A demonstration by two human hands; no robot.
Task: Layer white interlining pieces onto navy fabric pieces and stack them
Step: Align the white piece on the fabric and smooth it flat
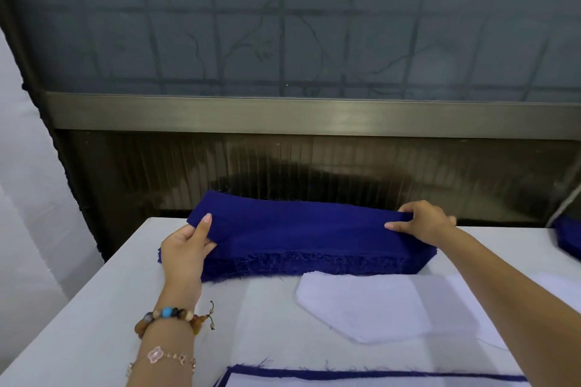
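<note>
On white table [94, 308], left hand [185, 248] and right hand [424, 223] pinch top navy piece [298, 223]

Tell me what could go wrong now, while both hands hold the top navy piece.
The left hand and right hand may drag a second layer off the frayed navy stack. Swinging the navy piece forward could brush the white interlining piece beside the stack out of place.
</note>
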